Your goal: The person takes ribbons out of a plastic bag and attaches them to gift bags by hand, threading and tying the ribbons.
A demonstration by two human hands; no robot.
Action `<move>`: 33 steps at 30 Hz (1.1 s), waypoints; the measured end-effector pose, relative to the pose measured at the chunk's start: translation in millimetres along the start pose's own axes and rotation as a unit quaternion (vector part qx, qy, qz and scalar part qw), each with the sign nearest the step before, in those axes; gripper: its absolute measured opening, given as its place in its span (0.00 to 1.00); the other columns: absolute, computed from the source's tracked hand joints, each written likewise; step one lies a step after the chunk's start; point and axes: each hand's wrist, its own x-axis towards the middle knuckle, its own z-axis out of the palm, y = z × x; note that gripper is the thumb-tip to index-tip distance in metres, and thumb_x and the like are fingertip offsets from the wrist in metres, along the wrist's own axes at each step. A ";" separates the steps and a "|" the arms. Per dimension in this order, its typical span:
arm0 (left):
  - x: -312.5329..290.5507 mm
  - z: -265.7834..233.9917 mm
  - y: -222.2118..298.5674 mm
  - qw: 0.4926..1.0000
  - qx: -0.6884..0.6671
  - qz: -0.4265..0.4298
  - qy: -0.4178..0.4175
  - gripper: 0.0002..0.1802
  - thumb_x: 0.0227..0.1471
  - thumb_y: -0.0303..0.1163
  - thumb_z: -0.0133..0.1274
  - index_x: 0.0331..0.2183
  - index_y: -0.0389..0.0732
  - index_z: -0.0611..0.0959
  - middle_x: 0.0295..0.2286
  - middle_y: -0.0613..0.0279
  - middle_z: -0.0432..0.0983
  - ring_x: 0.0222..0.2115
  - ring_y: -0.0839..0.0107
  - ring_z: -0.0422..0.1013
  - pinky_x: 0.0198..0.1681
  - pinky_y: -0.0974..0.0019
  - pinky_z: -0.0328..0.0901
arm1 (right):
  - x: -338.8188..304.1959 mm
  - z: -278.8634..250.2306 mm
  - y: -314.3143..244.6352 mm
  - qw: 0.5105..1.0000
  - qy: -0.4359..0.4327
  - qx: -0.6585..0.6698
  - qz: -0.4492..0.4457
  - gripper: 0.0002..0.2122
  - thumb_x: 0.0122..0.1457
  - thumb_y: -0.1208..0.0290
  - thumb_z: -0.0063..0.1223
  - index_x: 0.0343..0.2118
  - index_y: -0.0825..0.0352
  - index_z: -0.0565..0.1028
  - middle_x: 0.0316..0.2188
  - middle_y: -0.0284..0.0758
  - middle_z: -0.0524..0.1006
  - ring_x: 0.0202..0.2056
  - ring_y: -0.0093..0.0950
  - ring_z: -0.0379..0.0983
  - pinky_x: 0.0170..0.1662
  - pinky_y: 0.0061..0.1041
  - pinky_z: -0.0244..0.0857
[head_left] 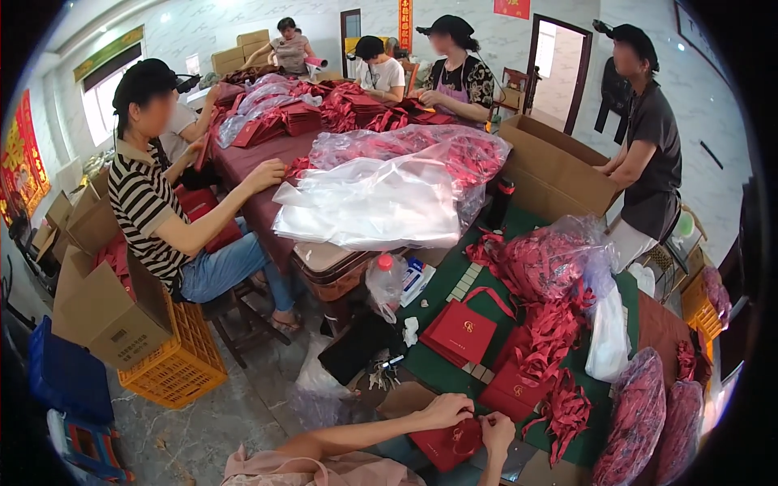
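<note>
Head: red bag (438,445) (gold-marked) left of right hand (498,432).

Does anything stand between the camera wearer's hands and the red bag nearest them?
Nothing visible does: the left hand and right hand are both right at the red bag, with nothing seen in between.

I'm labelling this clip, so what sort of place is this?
Probably a small workshop: several people are gathered around a long table, with red bags and a large cardboard box nearby.
</note>
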 end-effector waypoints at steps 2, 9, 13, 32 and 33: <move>0.0 -0.1 -0.1 1.000 0.000 -0.004 0.002 0.09 0.51 0.34 0.58 0.33 0.38 0.82 0.29 0.52 0.76 0.34 0.51 0.75 0.37 0.53 0.69 | 0.2 1.7 3.3 1.000 -0.015 0.024 -0.005 0.12 0.50 0.64 0.66 0.28 0.68 0.81 0.22 0.42 0.80 0.25 0.36 0.79 0.31 0.33 0.70; 1.1 17.6 4.7 0.998 0.063 -0.029 -0.011 0.10 0.53 0.39 0.55 0.33 0.42 0.83 0.31 0.51 0.76 0.36 0.51 0.75 0.38 0.51 0.69 | -11.9 -18.1 16.3 0.969 -0.119 0.208 -0.060 0.05 0.55 0.72 0.59 0.30 0.69 0.80 0.24 0.40 0.81 0.28 0.29 0.79 0.35 0.27 0.70; 7.9 14.7 4.3 0.996 0.084 -0.022 -0.002 0.11 0.52 0.41 0.57 0.31 0.44 0.83 0.30 0.53 0.77 0.33 0.52 0.75 0.36 0.53 0.70 | -8.9 -13.5 18.9 0.986 -0.015 0.163 -0.035 0.05 0.58 0.74 0.55 0.35 0.69 0.74 0.26 0.43 0.77 0.29 0.36 0.76 0.33 0.32 0.67; 18.6 27.1 20.9 0.998 0.015 -0.061 0.013 0.10 0.49 0.38 0.62 0.32 0.42 0.87 0.24 0.57 0.77 0.23 0.61 0.74 0.27 0.59 0.66 | -28.8 -31.4 -12.3 0.972 -0.023 0.233 -0.001 0.07 0.58 0.73 0.57 0.38 0.70 0.77 0.29 0.41 0.79 0.31 0.34 0.79 0.36 0.28 0.71; 18.3 28.2 21.1 0.998 0.010 -0.064 0.017 0.10 0.49 0.37 0.62 0.32 0.42 0.87 0.24 0.58 0.77 0.22 0.61 0.74 0.27 0.59 0.67 | -29.2 -31.4 -10.9 0.972 -0.025 0.232 0.001 0.07 0.58 0.73 0.57 0.38 0.70 0.77 0.29 0.41 0.79 0.31 0.34 0.79 0.36 0.28 0.71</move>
